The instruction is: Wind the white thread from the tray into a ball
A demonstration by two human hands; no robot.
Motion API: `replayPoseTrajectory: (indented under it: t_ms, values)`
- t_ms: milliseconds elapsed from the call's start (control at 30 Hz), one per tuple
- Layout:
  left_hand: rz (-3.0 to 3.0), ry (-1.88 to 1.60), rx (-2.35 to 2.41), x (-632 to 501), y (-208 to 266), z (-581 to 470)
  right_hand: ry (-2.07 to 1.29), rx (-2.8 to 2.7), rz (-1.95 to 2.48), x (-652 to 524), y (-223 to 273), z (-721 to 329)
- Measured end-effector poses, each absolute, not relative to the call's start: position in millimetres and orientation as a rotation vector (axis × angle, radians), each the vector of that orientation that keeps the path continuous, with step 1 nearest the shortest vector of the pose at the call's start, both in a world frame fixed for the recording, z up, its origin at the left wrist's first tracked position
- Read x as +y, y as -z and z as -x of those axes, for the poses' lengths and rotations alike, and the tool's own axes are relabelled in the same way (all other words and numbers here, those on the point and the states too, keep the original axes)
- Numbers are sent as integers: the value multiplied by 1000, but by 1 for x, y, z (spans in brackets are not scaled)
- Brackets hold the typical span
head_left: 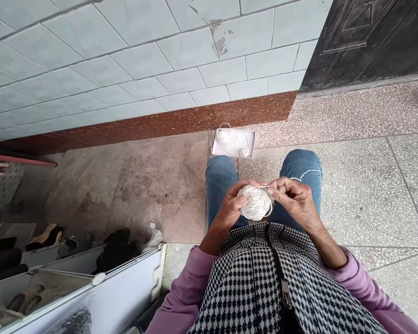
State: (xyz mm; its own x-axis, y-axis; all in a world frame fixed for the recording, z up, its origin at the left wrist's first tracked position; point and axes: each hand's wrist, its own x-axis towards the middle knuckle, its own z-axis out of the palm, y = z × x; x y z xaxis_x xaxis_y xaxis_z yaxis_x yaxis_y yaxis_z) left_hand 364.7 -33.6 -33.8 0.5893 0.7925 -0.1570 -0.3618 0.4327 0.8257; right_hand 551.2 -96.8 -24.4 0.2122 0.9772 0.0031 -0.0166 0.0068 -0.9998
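A bundle of white yarn (256,203) hangs above my lap, between my knees. Wrapped around its left side, my left hand (234,202) grips it with thumb and fingers. My right hand (292,197) is closed just to the right of the bundle, its fingertips pinching a thin white strand that runs to the top of the bundle. From behind this hand, a loose strand (311,170) trails across my right knee. Exactly what lies between the right fingertips is partly hidden.
A shallow white box (234,143) with more white yarn sits on the floor beyond my knees, near the tiled wall (181,55). At lower left stands a shoe rack (125,283) holding several shoes. A black door (372,41) is at upper right.
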Motion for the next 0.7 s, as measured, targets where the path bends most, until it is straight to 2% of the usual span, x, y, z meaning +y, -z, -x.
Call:
replayPoseTrajectory:
  t_ms: [133,300,400,533,700]
  values:
    - [-851,-788,590,-36,34,-366,-919,-1172,1368,-96,26,-549]
    - [-821,-826,629,-35,27,-370,-950,-1225,1345,-92,18,-545]
    - [-722,-792,605,-36,26,-373,-1155,-1095,1240,-90,15,-546]
    - [-614,-769,524,-39,29,-372,-1628,-829,969,-92,18,-550]
    - [-700,-742,575,-35,28,-367,-1733,-698,882,-95,22,-550]
